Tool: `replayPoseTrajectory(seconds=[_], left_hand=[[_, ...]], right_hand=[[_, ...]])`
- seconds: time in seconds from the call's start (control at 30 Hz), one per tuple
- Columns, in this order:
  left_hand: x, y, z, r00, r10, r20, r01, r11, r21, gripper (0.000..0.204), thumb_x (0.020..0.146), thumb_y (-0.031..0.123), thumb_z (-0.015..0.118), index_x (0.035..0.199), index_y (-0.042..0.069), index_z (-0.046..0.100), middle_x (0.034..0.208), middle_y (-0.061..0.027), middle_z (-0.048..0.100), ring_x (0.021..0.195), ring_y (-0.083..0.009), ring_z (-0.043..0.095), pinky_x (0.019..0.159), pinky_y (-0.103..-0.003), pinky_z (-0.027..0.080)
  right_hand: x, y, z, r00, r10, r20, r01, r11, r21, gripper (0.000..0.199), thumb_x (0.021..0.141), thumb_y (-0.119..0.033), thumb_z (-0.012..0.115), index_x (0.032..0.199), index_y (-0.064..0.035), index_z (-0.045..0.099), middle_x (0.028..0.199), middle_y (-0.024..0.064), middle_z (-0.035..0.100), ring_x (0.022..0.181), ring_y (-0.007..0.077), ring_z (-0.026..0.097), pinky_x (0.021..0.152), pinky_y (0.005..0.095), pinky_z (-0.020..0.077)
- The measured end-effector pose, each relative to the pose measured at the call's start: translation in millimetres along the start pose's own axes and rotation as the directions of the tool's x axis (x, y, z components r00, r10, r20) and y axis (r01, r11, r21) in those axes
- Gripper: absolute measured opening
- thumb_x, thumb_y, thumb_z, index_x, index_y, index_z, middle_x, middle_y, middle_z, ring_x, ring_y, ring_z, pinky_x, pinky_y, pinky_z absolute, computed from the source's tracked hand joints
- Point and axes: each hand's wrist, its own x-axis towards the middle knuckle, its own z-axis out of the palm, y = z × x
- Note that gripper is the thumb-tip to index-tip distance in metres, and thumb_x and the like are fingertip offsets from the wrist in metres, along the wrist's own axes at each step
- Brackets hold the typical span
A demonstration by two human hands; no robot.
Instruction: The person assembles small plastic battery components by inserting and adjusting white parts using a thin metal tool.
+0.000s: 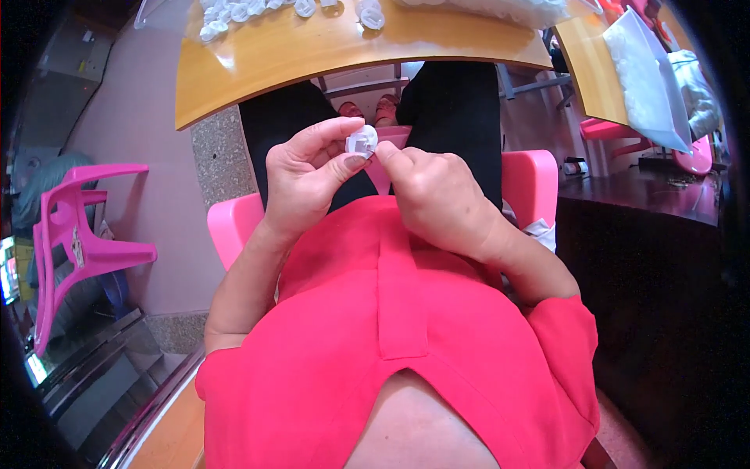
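Above my lap, a small white round plastic piece (362,141) is pinched between the thumb and fingertips of my left hand (305,176). A squarish recess or raised frame shows on its near face. My right hand (444,195) is closed close against the piece's right edge, thumb and forefinger pressed together. Whatever those fingers grip is too small or too hidden to name. More white round plastic pieces (234,11) lie loose on the wooden table (336,66), and one such piece (370,14) sits apart from them near the middle.
Clear bins of white pieces stand at the table's far side, one plastic bin (644,82) at the right corner. The curved table edge is just beyond my hands. Pink chair arms (531,184) flank me. A pink plastic stool (94,242) is at left, a dark cabinet (633,258) at right.
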Motion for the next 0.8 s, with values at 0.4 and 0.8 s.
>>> replayPoseTrajectory(seconds=[0.4,0.8], left_hand=[[7.7,8.2,-8.1,0.986,-0.139,0.087,0.139,0.99,0.014,0.032,0.085,-0.003,0.065,0.116,-0.003,0.061,0.101,-0.0079,0.066,0.09,-0.0126,0.063,0.081,-0.024,0.053],[8.4,3.5,-8.2,0.983,-0.138,0.118,0.139,0.99,-0.005,0.033,0.087,0.003,0.064,0.119,-0.004,0.059,0.098,-0.0126,0.067,0.083,-0.0157,0.064,0.074,-0.028,0.056]], right_hand=[[-3.8,-6.5,-19.3,0.998,0.046,0.041,-0.042,0.994,-0.101,0.024,0.076,-0.001,0.059,0.099,-0.0004,0.055,0.067,0.0127,0.058,0.059,0.0298,0.063,0.049,0.0373,0.0499],[-1.9,-6.3,-11.3,0.996,0.057,0.068,-0.052,0.995,-0.081,0.022,0.078,-0.004,0.058,0.1,-0.001,0.053,0.07,0.0157,0.06,0.06,0.032,0.062,0.051,0.0395,0.05]])
